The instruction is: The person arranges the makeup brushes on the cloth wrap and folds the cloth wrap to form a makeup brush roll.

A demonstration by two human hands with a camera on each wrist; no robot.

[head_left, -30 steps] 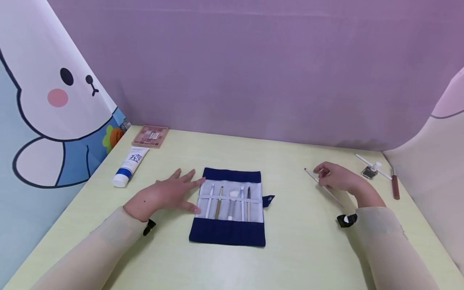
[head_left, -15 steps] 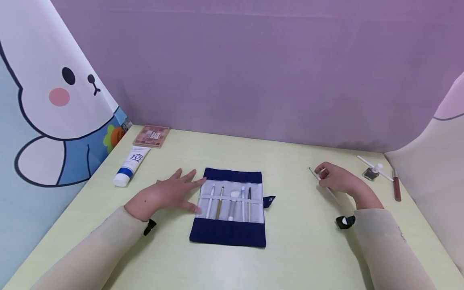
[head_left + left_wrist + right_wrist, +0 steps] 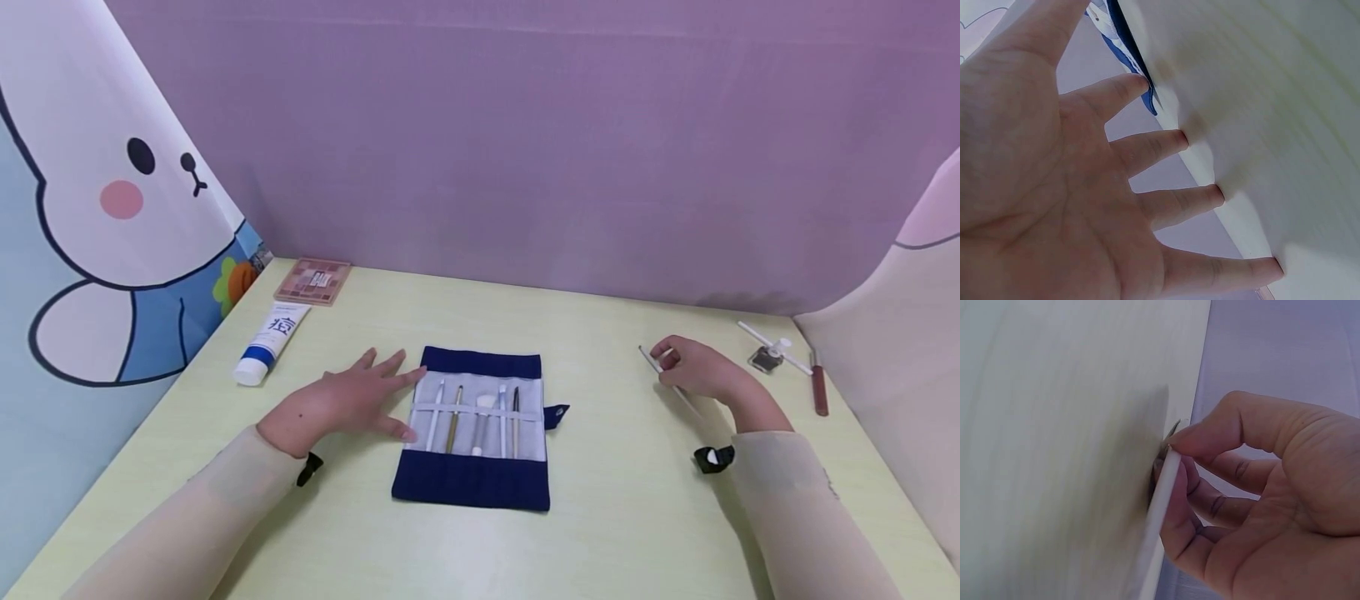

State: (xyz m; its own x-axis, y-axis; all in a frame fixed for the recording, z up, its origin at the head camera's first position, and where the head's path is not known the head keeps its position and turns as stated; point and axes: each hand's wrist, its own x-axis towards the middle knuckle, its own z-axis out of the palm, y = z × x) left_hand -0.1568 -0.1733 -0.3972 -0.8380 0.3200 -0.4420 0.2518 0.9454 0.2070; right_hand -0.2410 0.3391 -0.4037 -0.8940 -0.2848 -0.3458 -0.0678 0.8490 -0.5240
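Note:
A navy brush roll (image 3: 471, 485) lies unrolled mid-table, its grey lining facing up. Several slim makeup brushes (image 3: 453, 421) sit under its elastic band. My left hand (image 3: 356, 400) is spread at the roll's left side, with thumb and index finger on its edge. In the left wrist view, the other fingertips (image 3: 1216, 194) rest on the table. To the right of the roll, my right hand (image 3: 697, 367) pinches a thin white-handled makeup brush (image 3: 1159, 512) between thumb and fingers. The brush's dark tip points to the far left; its middle is partly covered by the fingers.
At the far left lie a pink palette (image 3: 312, 282) and a white-and-blue tube (image 3: 272, 343). Over on the right are a small bottle (image 3: 767, 358), a white stick (image 3: 797, 363) and a brown-handled tool (image 3: 818, 390). A purple curtain (image 3: 480, 150) borders the table's back.
The brush in my right hand has shifted slightly to the right since a second ago, then stayed put. My left hand keeps its place on the roll.

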